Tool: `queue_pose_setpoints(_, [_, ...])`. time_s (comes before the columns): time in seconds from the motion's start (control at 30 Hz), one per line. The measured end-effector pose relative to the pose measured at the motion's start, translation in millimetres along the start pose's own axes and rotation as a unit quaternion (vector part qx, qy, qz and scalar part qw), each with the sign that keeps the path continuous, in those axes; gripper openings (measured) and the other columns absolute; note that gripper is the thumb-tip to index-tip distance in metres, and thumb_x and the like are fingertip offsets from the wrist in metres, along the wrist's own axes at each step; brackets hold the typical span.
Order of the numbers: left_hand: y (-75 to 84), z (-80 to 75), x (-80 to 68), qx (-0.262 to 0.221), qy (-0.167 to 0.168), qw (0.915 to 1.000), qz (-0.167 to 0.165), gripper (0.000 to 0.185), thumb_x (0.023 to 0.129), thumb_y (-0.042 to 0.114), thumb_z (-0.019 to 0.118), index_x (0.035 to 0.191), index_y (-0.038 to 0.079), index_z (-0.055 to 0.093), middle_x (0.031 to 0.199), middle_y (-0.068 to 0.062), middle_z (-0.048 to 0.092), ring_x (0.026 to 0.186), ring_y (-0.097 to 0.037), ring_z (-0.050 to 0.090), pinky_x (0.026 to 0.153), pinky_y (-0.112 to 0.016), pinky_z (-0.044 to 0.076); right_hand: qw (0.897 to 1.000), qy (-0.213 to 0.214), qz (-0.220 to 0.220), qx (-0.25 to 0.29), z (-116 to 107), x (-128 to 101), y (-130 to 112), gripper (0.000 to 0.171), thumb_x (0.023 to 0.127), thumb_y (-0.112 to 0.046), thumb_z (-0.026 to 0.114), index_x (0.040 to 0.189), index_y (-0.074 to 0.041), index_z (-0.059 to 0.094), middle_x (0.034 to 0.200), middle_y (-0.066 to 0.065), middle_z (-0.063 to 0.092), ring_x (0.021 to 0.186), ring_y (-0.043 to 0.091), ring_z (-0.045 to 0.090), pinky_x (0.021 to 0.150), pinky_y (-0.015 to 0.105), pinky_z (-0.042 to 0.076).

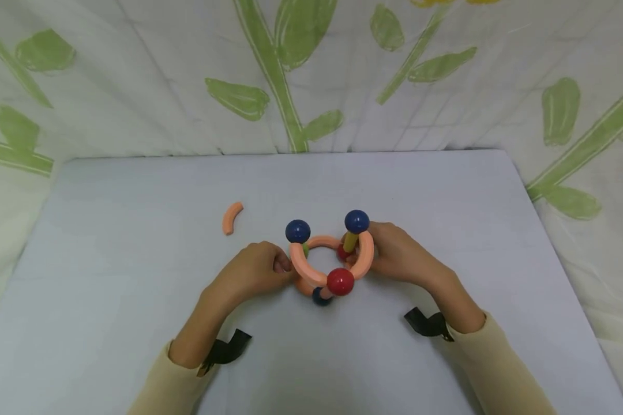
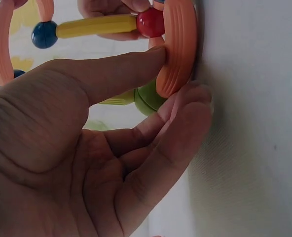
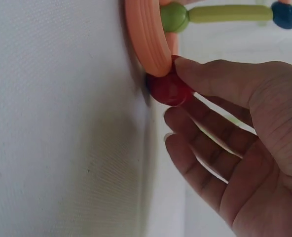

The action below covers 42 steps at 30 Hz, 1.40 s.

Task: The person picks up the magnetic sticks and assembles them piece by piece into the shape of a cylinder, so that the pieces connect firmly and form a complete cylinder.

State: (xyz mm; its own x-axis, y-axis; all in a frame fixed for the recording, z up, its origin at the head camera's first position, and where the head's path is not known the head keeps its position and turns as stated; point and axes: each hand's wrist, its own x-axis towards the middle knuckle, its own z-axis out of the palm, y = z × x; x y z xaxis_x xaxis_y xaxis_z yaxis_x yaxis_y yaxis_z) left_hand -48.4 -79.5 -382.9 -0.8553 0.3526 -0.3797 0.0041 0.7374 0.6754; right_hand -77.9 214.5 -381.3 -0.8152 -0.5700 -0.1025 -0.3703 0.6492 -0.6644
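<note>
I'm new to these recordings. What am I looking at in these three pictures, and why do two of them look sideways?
No machine here: a person works with two bare hands. The wide picture comes from a camera on the head, looking down at a pale table. The other two come from cameras strapped to each wrist, so they sit very close and the table stands on edge in them.

On the table stands a toy built of orange curved pieces, yellow rods and blue, red and green balls. The left hand pinches an orange curve at the toy's base between thumb and fingers. The right hand steadies the other side, its thumb tip on a red ball beside another orange curve. One spare piece, orange and curved, lies loose farther back on the left, apart from both hands.
</note>
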Motion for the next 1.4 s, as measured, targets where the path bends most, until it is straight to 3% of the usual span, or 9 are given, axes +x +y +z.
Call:
queue_pose_setpoints(0.3, [-1.7, 0.1, -2.3, 0.002, -0.024, 0.9994, 0.027, 0.045, 0.097, 0.026, 0.069, 0.058, 0.018, 0.050, 0.056, 0.008, 0.034, 0.054, -0.008, 0.032, 0.054, -0.025, 0.020, 1.000, 0.014, 0.007, 0.018, 2, 3, 0, 0.023, 0.090, -0.015, 0.085, 0.109, -0.017, 0.072, 0.100, -0.005, 0.076, 0.091, 0.014, 0.067, 0.084, 0.034, 0.057])
queue_pose_setpoints(0.47, [-9.7, -6.2, -1.7, 0.024, -0.014, 0.9995, 0.016, 0.022, 0.099, 0.033, 0.071, 0.088, 0.014, 0.074, 0.075, 0.006, 0.063, 0.069, -0.009, 0.055, 0.065, -0.027, 0.043, 0.998, 0.003, 0.051, -0.020, 1, 2, -4, 0.023, 0.090, -0.028, 0.086, 0.107, -0.019, 0.073, 0.093, -0.006, 0.073, 0.082, 0.015, 0.062, 0.074, 0.033, 0.053])
queue_pose_setpoints(0.6, [-13.2, -7.5, -0.1, 0.024, 0.019, 0.9992, 0.027, 0.032, 0.100, 0.034, 0.072, 0.119, 0.009, 0.074, 0.101, -0.003, 0.075, 0.089, -0.015, 0.067, 0.081, -0.036, 0.054, 0.992, -0.023, 0.094, -0.075, -1, -3, -8, 0.021, 0.092, -0.037, 0.083, 0.101, -0.019, 0.075, 0.074, -0.006, 0.061, 0.069, 0.013, 0.055, 0.062, 0.030, 0.044])
queue_pose_setpoints(0.77, [-15.6, -7.0, 1.2, -0.002, 0.033, 0.9963, 0.079, 0.033, 0.099, 0.024, 0.075, 0.129, 0.011, 0.069, 0.121, -0.009, 0.072, 0.105, -0.022, 0.070, 0.091, -0.042, 0.057, 0.988, -0.070, 0.108, -0.084, -3, -12, -13, 0.017, 0.099, -0.030, 0.075, 0.088, -0.019, 0.069, 0.063, -0.006, 0.043, 0.059, 0.011, 0.045, 0.058, 0.028, 0.035])
queue_pose_setpoints(1.0, [-19.1, -7.3, 6.0, -0.023, 0.007, 0.9900, 0.139, 0.036, 0.094, 0.023, 0.082, 0.126, 0.018, 0.068, 0.120, -0.004, 0.072, 0.107, -0.021, 0.071, 0.088, -0.036, 0.060, 0.987, -0.112, 0.088, -0.072, 1, -24, -25, 0.007, 0.096, -0.027, 0.078, 0.092, -0.025, 0.073, 0.063, -0.010, 0.048, 0.061, 0.008, 0.048, 0.058, 0.025, 0.038])
queue_pose_setpoints(1.1, [-19.8, -7.0, 7.9, -0.014, 0.005, 0.9897, 0.143, 0.034, 0.092, 0.026, 0.084, 0.121, 0.017, 0.068, 0.115, -0.003, 0.073, 0.101, -0.018, 0.071, 0.086, -0.034, 0.060, 0.990, -0.088, 0.071, -0.084, 4, -22, -29, 0.022, 0.091, -0.046, 0.083, 0.090, -0.027, 0.072, 0.065, -0.013, 0.054, 0.066, 0.007, 0.052, 0.060, 0.025, 0.042])
queue_pose_setpoints(1.23, [-20.9, -5.8, 9.7, -0.008, 0.008, 0.9879, 0.155, 0.031, 0.091, 0.024, 0.085, 0.117, 0.017, 0.069, 0.110, -0.001, 0.073, 0.099, -0.016, 0.069, 0.084, -0.032, 0.059, 0.991, -0.051, 0.080, -0.094, 9, -19, -31, 0.049, 0.080, -0.067, 0.083, 0.105, -0.027, 0.075, 0.081, -0.013, 0.070, 0.076, 0.006, 0.061, 0.068, 0.028, 0.051])
queue_pose_setpoints(1.3, [-21.1, -4.7, 10.9, -0.005, 0.010, 0.9860, 0.166, 0.030, 0.090, 0.022, 0.086, 0.115, 0.018, 0.069, 0.108, 0.000, 0.072, 0.099, -0.016, 0.067, 0.084, -0.031, 0.058, 0.991, -0.037, 0.082, -0.097, 10, -19, -31, 0.060, 0.077, -0.070, 0.084, 0.117, -0.027, 0.075, 0.093, -0.011, 0.076, 0.081, 0.006, 0.065, 0.073, 0.029, 0.054])
queue_pose_setpoints(1.4, [-20.2, -3.2, 11.3, 0.002, 0.012, 0.9854, 0.170, 0.032, 0.088, 0.020, 0.087, 0.113, 0.017, 0.067, 0.105, -0.001, 0.067, 0.096, -0.017, 0.063, 0.082, -0.030, 0.053, 0.991, -0.022, 0.073, -0.108, 12, -19, -32, 0.063, 0.075, -0.070, 0.086, 0.117, -0.024, 0.074, 0.096, -0.010, 0.076, 0.081, 0.005, 0.065, 0.073, 0.029, 0.055])
